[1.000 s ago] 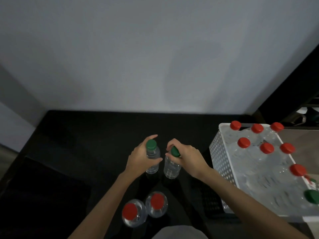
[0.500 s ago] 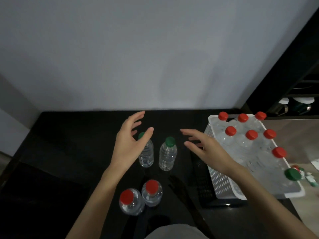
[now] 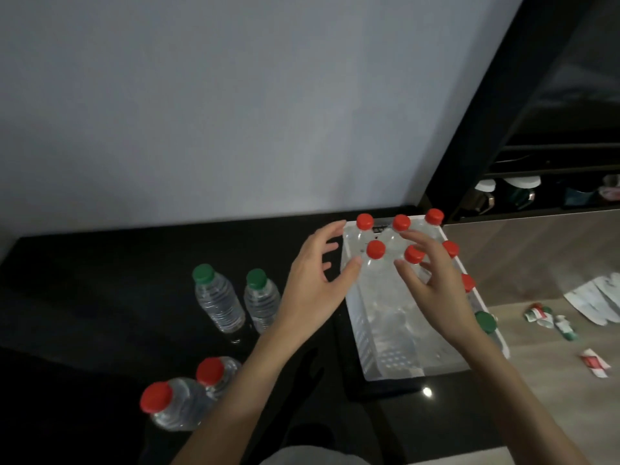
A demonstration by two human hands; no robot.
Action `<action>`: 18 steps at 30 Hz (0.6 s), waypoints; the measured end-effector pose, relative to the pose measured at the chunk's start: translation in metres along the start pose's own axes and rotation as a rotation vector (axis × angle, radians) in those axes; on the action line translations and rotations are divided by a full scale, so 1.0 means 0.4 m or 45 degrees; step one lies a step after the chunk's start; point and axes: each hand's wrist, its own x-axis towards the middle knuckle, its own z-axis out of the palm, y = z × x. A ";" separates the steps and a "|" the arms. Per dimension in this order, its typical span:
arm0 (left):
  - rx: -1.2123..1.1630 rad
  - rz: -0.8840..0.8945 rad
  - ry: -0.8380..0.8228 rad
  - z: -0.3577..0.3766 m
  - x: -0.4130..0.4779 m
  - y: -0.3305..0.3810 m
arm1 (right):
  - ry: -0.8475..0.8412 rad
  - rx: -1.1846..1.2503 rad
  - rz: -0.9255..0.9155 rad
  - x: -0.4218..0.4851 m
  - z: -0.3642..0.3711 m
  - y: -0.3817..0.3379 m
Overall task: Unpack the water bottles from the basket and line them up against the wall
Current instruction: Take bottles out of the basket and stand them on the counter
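A white perforated basket (image 3: pixel 364 333) stands on the right of the black counter (image 3: pixel 100 280) and holds several clear bottles with red caps plus one green-capped bottle (image 3: pixel 485 322). My left hand (image 3: pixel 313 290) hovers with spread fingers at the basket's left rim, its thumb close to a red-capped bottle (image 3: pixel 375 250). Over the basket's middle my right hand (image 3: pixel 432 283) is open, fingers near another red cap (image 3: pixel 413 255). Neither hand holds anything. Two green-capped bottles (image 3: pixel 218 297) (image 3: pixel 261 302) stand upright on the counter. Two red-capped bottles (image 3: pixel 177 402) (image 3: pixel 214 372) stand nearer me.
The grey wall (image 3: pixel 235 112) rises behind the counter. A dark shelf unit (image 3: pixel 543 156) with cups stands at the right. Torn labels and wrappers (image 3: pixel 550 318) lie on the wooden floor to the right of the basket.
Both hands let go of the two green-capped bottles, which stay standing on the counter, and moved right to the basket. The view has swung to the right.
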 end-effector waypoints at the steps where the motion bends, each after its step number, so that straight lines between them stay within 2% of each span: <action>1: -0.023 -0.041 -0.008 0.030 0.015 -0.013 | 0.042 -0.008 0.010 0.002 -0.005 0.016; 4: -0.048 -0.162 0.003 0.113 0.059 -0.062 | 0.111 -0.007 0.118 0.007 0.000 0.072; 7: 0.011 -0.213 0.006 0.183 0.096 -0.107 | 0.062 0.041 0.234 0.013 0.019 0.119; 11: 0.129 -0.253 -0.013 0.251 0.136 -0.165 | -0.029 0.115 0.272 0.026 0.039 0.170; 15: 0.198 -0.167 0.042 0.281 0.146 -0.200 | -0.022 0.235 0.336 0.034 0.053 0.214; 18: 0.219 -0.083 -0.026 0.286 0.154 -0.216 | 0.004 0.225 0.300 0.029 0.058 0.228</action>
